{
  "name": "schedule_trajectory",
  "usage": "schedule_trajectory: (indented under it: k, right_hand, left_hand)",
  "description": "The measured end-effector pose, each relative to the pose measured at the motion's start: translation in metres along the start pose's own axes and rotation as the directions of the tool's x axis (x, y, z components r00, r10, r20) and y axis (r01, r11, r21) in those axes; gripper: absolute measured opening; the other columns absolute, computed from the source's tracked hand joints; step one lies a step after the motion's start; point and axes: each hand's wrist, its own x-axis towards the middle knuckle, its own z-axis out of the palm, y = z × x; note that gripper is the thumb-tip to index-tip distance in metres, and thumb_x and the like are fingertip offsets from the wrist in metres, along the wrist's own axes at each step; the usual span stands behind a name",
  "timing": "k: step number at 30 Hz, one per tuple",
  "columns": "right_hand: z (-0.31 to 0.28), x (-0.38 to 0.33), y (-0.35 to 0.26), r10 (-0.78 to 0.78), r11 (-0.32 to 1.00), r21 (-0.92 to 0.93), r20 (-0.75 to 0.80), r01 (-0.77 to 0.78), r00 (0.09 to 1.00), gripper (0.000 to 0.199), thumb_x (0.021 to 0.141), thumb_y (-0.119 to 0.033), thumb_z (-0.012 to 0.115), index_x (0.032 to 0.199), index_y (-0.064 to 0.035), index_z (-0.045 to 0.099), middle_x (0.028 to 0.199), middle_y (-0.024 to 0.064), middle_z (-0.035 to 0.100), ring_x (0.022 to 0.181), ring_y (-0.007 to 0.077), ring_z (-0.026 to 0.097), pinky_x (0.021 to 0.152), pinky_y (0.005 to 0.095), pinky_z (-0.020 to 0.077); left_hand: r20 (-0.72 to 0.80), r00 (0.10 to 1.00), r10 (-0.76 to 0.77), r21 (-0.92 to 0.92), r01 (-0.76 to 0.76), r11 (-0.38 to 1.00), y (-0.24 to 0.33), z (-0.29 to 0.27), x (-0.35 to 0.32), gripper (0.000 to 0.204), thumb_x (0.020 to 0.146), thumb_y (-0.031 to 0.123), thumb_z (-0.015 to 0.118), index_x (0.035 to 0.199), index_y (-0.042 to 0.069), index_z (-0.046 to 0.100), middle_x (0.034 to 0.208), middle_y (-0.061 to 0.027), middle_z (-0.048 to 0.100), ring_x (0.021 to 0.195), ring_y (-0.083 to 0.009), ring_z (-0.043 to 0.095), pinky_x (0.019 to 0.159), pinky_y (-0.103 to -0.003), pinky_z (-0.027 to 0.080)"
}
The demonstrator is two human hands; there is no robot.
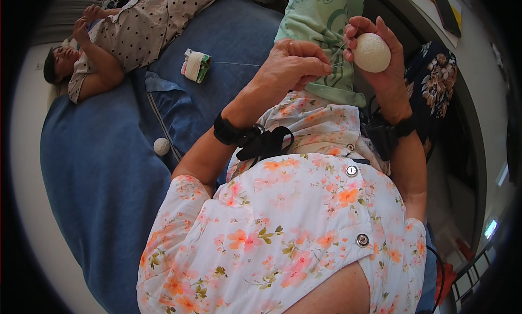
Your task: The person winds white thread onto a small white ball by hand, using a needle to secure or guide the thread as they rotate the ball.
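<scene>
My right hand [379, 69] cups an off-white ball [372, 53] with a fine-textured surface, fingers curled round its left and far sides. To its left, my left hand [299, 63] is pinched closed, thumb against fingers, on a thin pale thread [338, 65]. Strands stretch across the small gap between the two hands. Whether a needle is in the pinch is too small to tell. A thread also runs left from my left hand to a small pack wound with white thread [194, 66], lying on the blue cover. Both hands are above my lap, over a green printed cloth [321, 36].
A second white ball [161, 146] rests on the blue cover [98, 167] at my left. Another person [109, 58] in polka-dot clothes lies at the far left. Dark floral fabric [435, 85] is beyond my right wrist. A dark phone-like object [446, 12] lies on a surface at the far right.
</scene>
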Motion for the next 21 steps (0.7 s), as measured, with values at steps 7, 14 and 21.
schedule_trajectory:
  k: [7,14,21]
  right_hand:
    - [-0.001,0.001,-0.002,0.006,0.999,-0.038,-0.059,-0.009,0.998,0.044,0.094,-0.035,0.050,0.103,0.0077,0.060,0.094,0.0171,0.063,0.078,0.0197,0.064,0.063,0.0323,0.0551]
    - [-0.004,0.001,-0.006,0.006,0.992,-0.119,-0.172,-0.027,0.985,0.038,0.092,-0.029,0.052,0.098,0.0079,0.061,0.093,0.0195,0.064,0.075,0.0196,0.065,0.060,0.0319,0.0573]
    - [-0.014,0.000,-0.011,-0.014,0.998,-0.065,-0.205,0.000,0.979,0.035,0.092,-0.027,0.054,0.099,0.0062,0.061,0.093,0.0191,0.064,0.077,0.0216,0.065,0.061,0.0343,0.0570]
  left_hand:
    - [-0.064,0.998,0.021,0.001,-0.021,1.000,0.003,-0.006,-0.007,0.005,0.083,0.003,0.064,0.083,-0.002,0.065,0.058,0.0041,0.050,0.044,-0.0004,0.035,0.038,-0.018,0.022]
    - [-0.086,0.995,0.046,-0.013,-0.047,0.999,0.007,-0.015,-0.016,0.007,0.083,0.004,0.063,0.083,-0.002,0.065,0.056,0.0050,0.047,0.043,-0.0004,0.034,0.038,-0.018,0.022]
    - [-0.155,0.986,0.055,-0.037,-0.062,0.997,0.009,-0.024,-0.022,0.006,0.083,0.002,0.061,0.082,-0.004,0.064,0.055,0.0039,0.047,0.042,-0.0008,0.032,0.038,-0.017,0.023]
